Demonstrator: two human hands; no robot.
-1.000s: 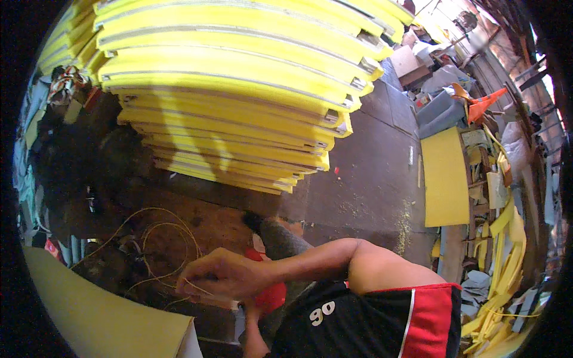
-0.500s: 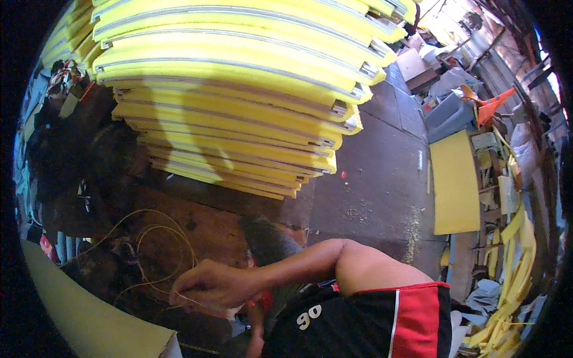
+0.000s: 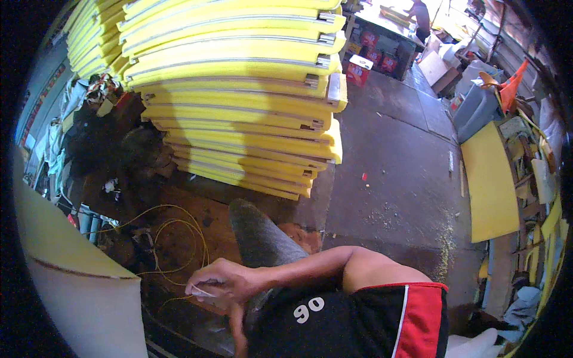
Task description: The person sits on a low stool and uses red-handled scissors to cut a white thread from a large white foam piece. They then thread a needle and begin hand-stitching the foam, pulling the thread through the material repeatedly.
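Observation:
My right hand [image 3: 219, 285] reaches across from the right, its fingers pinched together on a thin white strip [image 3: 203, 291]. Under that wrist, part of my left forearm [image 3: 238, 334] shows; the left hand is mostly hidden behind the right one, so its fingers cannot be made out. Just beyond the fingers, a thin yellow hose or cable [image 3: 197, 230] lies in loose loops on a brown surface. Left of my hands stands a large pale panel or cushion [image 3: 89, 304] with a dark seam along its edge. My grey-clad knee [image 3: 256, 232] is just past my forearm.
A tall stack of yellow foam-faced panels [image 3: 233, 107] rises ahead. Right of it, scraps dot the dark floor [image 3: 382, 179]. A yellow sheet [image 3: 489, 182] leans among offcuts at the right. Red boxes [image 3: 358, 73] sit at the back below a bright table [image 3: 388, 21].
My view has turned, so the panel stack sits further left and the back table with red boxes has appeared. My right hand shows slightly further right, still pinched. More of the pale panel shows.

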